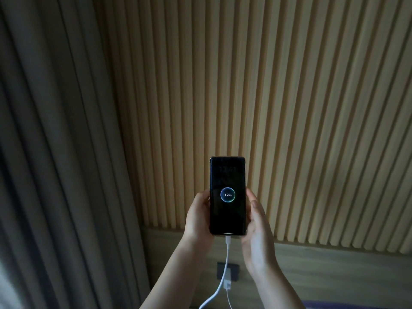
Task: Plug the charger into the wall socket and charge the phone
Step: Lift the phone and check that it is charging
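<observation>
A black phone (227, 196) is held upright in front of the wall, its screen showing a charging ring with 25%. My left hand (197, 216) grips its left edge and my right hand (256, 226) grips its right edge. A white cable (226, 259) is plugged into the phone's bottom and hangs down between my forearms. Below, a white charger (227, 284) sits in the dark wall socket (233, 272) on the wooden panel.
A ribbed wooden slat wall (289, 108) fills the background. Grey curtains (55, 152) hang along the left. A plain wooden panel (334, 270) runs below the slats. A purple surface (356, 305) shows at the bottom right edge.
</observation>
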`<state>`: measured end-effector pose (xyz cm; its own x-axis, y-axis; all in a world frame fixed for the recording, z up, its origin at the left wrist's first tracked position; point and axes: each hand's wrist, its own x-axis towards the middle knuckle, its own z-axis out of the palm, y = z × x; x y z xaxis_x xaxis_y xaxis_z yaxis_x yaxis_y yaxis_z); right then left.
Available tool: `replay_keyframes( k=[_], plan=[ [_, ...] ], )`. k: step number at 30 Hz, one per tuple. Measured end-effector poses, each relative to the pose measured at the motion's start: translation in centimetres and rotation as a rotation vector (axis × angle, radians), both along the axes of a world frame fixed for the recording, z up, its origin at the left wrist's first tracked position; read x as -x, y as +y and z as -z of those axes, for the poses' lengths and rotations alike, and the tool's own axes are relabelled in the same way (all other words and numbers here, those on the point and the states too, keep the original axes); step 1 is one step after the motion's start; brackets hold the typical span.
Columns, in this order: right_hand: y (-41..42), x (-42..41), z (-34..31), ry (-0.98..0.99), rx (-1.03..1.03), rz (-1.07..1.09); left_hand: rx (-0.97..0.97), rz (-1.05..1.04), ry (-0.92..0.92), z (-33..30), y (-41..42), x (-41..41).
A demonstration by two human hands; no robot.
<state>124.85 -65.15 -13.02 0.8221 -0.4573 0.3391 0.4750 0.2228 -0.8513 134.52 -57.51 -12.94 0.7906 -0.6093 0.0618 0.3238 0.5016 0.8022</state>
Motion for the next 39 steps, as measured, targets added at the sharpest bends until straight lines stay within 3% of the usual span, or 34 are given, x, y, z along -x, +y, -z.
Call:
replay_keyframes(
  k=[22,28,39],
  plan=[
    [0.0,-2.3,3.1,0.088,-0.079,-0.022,-0.025,-0.038,0.107,2.7,0.5,-1.3],
    [0.4,-3.6,7.5,0.217,-0.255,-0.054,-0.091,-0.055,0.219,7.5,1.5,-2.2],
    [2.2,-4.5,19.3,0.598,-0.343,-0.096,-0.238,-0.079,0.493,19.7,4.9,-1.5]
  ],
)
